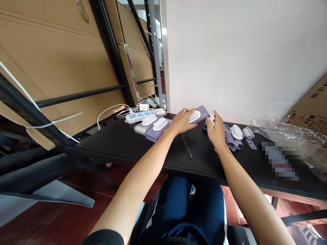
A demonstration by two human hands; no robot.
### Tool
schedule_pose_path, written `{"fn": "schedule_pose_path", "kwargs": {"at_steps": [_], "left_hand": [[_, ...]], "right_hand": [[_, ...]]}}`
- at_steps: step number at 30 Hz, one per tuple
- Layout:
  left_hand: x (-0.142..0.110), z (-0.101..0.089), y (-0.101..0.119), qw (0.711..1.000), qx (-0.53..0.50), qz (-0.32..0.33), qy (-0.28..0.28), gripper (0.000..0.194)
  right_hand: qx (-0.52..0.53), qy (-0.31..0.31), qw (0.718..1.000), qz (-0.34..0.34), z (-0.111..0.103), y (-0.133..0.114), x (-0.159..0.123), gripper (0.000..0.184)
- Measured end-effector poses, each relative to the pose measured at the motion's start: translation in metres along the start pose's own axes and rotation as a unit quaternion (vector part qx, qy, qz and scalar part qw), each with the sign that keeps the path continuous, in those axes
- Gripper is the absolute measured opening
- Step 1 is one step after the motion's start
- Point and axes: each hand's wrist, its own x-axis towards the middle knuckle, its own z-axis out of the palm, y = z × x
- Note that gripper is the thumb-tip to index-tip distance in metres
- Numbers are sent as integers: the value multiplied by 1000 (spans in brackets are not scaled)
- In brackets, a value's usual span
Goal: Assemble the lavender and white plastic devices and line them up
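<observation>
My left hand [183, 121] grips a purple case [203, 113] from its left end, tilted above the black table. A white bristled oval pad [195, 116] sits on the face of this case. Close to the right end of the case is my right hand [216, 131], thumb and fingers apart, over some purple parts partly hidden behind it. Left of my hands lie two purple cases side by side, each with a white oval pad [160, 124] on top. A thin dark coil spring [187, 146] rests on the table between my forearms.
White power strips [138, 116] and tangled cables lie at the back left. Purple pieces [233, 143], another white oval pad [237, 132] and small fittings are right of my right hand. Clear plastic wrap [281, 132] and a cardboard box [310, 109] stand far right. A white wall rises behind.
</observation>
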Motion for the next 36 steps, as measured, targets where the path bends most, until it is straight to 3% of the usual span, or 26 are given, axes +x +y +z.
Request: {"fn": "schedule_pose_path", "kwargs": {"at_steps": [2, 5, 8, 12, 20, 26, 29, 36], "left_hand": [[0, -4, -3, 998, 17, -64, 0, 86], [-1, -8, -6, 988, 48, -144, -17, 88], [-2, -8, -9, 976, 61, -203, -49, 87], [-3, -8, -11, 968, 54, -232, -76, 83], [-4, -7, -6, 963, 78, -235, -104, 81], [-3, -8, -7, 960, 120, -229, -108, 76], [-5, -4, -8, 961, 159, -201, -102, 64], [-7, 15, 14, 984, 157, -65, 43, 51]], "right_hand": [[-36, -21, 998, -42, 1, -8, -7, 46], [-67, -190, 974, -104, 6, -22, -20, 26], [-95, -342, 924, -141, 12, -33, -33, 30], [-137, -413, 888, -146, 11, -34, -36, 38], [-240, -340, 907, -60, -2, -9, -17, 40], [-246, -304, 918, -64, 2, -5, -16, 39], [-264, -247, 929, -76, 3, -5, -14, 37], [-344, -86, 931, -87, 10, 13, 3, 43]]}}
